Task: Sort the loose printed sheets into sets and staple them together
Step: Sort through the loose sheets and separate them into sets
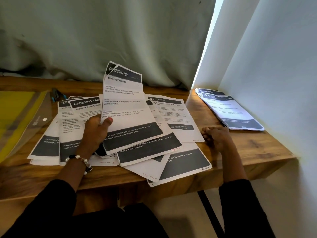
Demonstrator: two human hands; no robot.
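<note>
My left hand grips a few printed sheets by their left edge, thumb on top; the front one is headed "Dressing Table". They stand tilted up over a loose spread of printed sheets covering the middle of the wooden table. My right hand rests on the table with fingers curled, holding nothing, just right of the spread. A neater stack of sheets lies at the table's far right by the wall. A dark stapler with blue trim lies at the back left.
A yellow folder under a clear plastic sleeve lies at the left end of the table. A grey curtain hangs behind the table. A white wall closes the right side.
</note>
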